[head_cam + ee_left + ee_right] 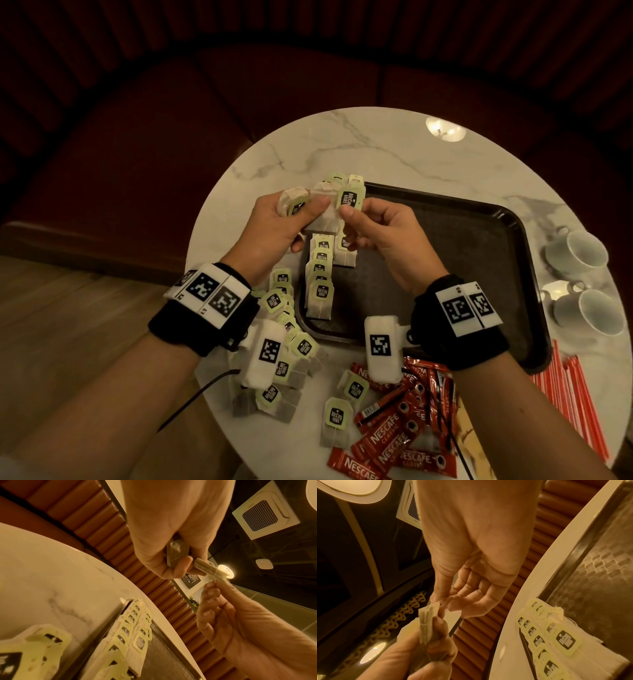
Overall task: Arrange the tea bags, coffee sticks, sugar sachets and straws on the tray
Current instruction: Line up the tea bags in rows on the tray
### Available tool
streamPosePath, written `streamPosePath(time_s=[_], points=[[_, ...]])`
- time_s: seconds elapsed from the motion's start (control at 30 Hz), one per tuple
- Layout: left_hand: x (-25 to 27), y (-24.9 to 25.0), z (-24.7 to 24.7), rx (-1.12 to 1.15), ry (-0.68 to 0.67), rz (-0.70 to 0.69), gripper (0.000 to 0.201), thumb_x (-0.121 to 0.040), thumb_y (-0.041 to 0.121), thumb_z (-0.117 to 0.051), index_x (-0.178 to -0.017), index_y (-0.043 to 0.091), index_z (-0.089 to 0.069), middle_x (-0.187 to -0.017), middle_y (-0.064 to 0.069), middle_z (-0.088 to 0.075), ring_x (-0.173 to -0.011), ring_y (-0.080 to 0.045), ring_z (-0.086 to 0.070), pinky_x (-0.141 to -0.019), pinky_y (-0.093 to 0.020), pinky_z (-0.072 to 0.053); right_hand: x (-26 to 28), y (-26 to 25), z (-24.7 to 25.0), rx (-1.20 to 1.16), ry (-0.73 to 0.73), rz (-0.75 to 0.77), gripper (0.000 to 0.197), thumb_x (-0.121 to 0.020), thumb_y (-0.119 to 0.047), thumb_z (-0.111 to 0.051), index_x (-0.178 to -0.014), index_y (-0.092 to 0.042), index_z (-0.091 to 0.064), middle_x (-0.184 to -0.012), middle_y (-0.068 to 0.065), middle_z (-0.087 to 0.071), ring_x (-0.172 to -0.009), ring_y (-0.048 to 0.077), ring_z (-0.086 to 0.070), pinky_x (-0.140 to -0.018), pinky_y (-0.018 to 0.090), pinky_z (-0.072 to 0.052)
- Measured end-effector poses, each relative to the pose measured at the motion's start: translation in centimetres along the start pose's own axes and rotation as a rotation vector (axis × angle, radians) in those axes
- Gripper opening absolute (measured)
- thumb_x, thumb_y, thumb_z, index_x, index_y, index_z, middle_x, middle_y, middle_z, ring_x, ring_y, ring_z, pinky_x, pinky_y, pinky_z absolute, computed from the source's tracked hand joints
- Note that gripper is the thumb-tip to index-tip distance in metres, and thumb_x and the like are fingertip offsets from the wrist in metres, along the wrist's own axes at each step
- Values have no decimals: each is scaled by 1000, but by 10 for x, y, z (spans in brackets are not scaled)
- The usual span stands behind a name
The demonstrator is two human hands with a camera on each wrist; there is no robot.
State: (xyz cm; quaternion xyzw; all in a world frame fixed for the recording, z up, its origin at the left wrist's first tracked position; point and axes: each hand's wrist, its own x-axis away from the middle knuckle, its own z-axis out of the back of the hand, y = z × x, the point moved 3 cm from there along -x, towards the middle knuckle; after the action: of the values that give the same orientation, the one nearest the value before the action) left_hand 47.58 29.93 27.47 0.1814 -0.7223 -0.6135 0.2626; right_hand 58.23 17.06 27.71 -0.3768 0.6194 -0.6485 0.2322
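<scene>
Black tray (479, 240) has approx two tea-bag rows (320, 274); left hand (277, 222) grips a bunch (322, 202), right hand (376, 226) pinches one. Coffee sticks (397, 421), straws (572, 401), loose bags (284, 346) still on counter (376, 144). No sugar visible.

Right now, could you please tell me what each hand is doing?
Left hand: grips a bunch of tea bags.
Right hand: pinches one tea bag's tag.

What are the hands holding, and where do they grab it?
The left hand grips a bunch of tea bags round the middle; the right hand pinches one bag's upper edge by its tag.
</scene>
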Motion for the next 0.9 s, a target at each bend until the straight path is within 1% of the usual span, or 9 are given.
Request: streamPosePath(time_s=[0.07,0.13,0.23,0.37,0.5,0.57,0.67,0.77,0.9], points=[[1,1,-1,-2,-19,-9,21,-91,20,-64,-103,3,-70,-76,-3,-64,-55,-7,-48,-39,-19,-32,0,-2,0,-5,-2,8,35,-87,-24,-67,-99,9,-64,-73,3,-65,-63,7,-61,-63,20,-54],[2,2,-2,-9,-41,-21,21,-91,18,-63,-102,1,-69,-71,-2,-61,-52,-6,-46,-39,-19,-32,1,-4,0,-5,-2,15,42,-81,-29,-68,-98,9,-63,-74,5,-64,-63,7,-60,-63,19,-54],[2,3,-2,-15,-66,-25,22,-90,21,-64,-98,2,-69,-68,-8,-50,-51,-7,-42,-40,-20,-31,2,-8,-1,-2,-6,10,31,-78,-30,-68,-88,-1,-65,-71,3,-64,-59,6,-60,-60,18,-53],[3,2,-3,-11,-96,-8,27,-80,32,-66,-88,7,-68,-63,0,-51,-51,-8,-42,-40,-20,-32,2,-10,4,-28,-9,-5,25,-75,-26,-71,-83,-3,-67,-63,-1,-66,-55,6,-60,-56,17,-52],[4,1,-4,-9,-126,-2,21,-77,31,-65,-84,11,-67,-60,8,-60,-49,-6,-45,-39,-18,-33,3,-14,9,-87,-76,-34,23,-73,-21,-73,-87,-3,-70,-70,5,-69,-62,10,-65,-62,20,-57],[4,1,-3,-2,-137,0,17,-77,30,-65,-83,14,-68,-60,8,-61,-50,-5,-46,-40,-18,-33,4,-16,12,-114,-101,-49,26,-71,-19,-73,-89,-1,-70,-73,7,-71,-65,12,-67,-65,22,-58],[4,1,-3,-2,-145,2,21,-77,31,-65,-86,13,-69,-58,9,-62,-49,-3,-46,-40,-18,-33,4,-20,15,-138,-132,-60,32,-69,-17,-73,-93,4,-68,-75,10,-73,-68,14,-70,-67,23,-58],[4,3,-4,-1,-144,0,19,-76,30,-65,-84,14,-68,-56,10,-60,-48,-2,-45,-40,-18,-31,6,-24,16,-122,-163,-60,30,-75,-11,-68,-99,6,-66,-79,9,-73,-71,15,-70,-71,24,-59],[4,3,-3,-1,-139,-13,17,-76,31,-65,-83,15,-68,-58,10,-60,-49,-4,-43,-40,-19,-31,7,-30,18,-41,-142,-43,25,-79,-15,-66,-99,0,-69,-83,10,-74,-74,17,-70,-73,25,-59]])
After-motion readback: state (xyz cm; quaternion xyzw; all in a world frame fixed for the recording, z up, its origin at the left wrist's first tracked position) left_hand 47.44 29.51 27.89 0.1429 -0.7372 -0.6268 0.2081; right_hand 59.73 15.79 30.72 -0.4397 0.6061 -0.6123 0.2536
